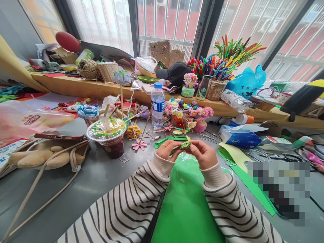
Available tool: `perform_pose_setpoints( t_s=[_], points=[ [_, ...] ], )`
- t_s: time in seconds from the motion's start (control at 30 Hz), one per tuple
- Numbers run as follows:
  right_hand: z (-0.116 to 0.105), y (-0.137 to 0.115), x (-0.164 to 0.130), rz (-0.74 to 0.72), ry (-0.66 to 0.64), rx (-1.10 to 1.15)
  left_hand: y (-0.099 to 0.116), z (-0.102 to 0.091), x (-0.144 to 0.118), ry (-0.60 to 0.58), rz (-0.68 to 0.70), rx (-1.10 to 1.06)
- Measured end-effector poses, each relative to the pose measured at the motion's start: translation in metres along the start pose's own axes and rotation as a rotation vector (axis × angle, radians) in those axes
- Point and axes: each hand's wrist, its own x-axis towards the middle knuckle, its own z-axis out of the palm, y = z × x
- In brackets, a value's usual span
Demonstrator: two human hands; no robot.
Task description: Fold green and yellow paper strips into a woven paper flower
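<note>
A small folded piece with green and yellow stripes (pixel 183 146), perhaps paper, spans the gap between my two hands. My left hand (pixel 165 150) is closed on its left end, a ring showing on one finger. At the right end, the fingertips of my right hand (pixel 204 154) pinch it. Below my hands lies a green sheet in clear plastic (pixel 189 202). Just beyond them are green paper pieces (pixel 172 139). To the right, white-handled scissors (pixel 230 162) rest by a long green paper strip (pixel 255 192) and a pale yellow sheet (pixel 234 155).
A lidded drink cup (pixel 111 148), a water bottle (pixel 158 108) and fluffy flowers (pixel 187 113) stand beyond my hands. At left sit a phone (pixel 60 134) and tan bag (pixel 45 155). Right are a blue tissue pack (pixel 238 135) and a blurred-out patch. A cluttered ledge (pixel 141 92) runs behind.
</note>
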Motion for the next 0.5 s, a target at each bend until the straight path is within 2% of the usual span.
perform_pose_setpoints(
  t_s=[0.2, 0.37, 0.5],
  points=[
    [0.0003, -0.0022, -0.0003, 0.089, -0.001, 0.137, -0.0005, -0.0002, -0.0003, 0.12, 0.059, 0.069],
    [0.0035, -0.0008, 0.0021, 0.229, 0.002, 0.326, 0.0003, -0.0016, -0.0005, 0.151, 0.132, 0.147],
    [0.0019, 0.0012, 0.0026, 0.18, -0.03, 0.253, -0.0012, -0.0009, -0.0007, 0.133, 0.141, 0.173]
  ],
)
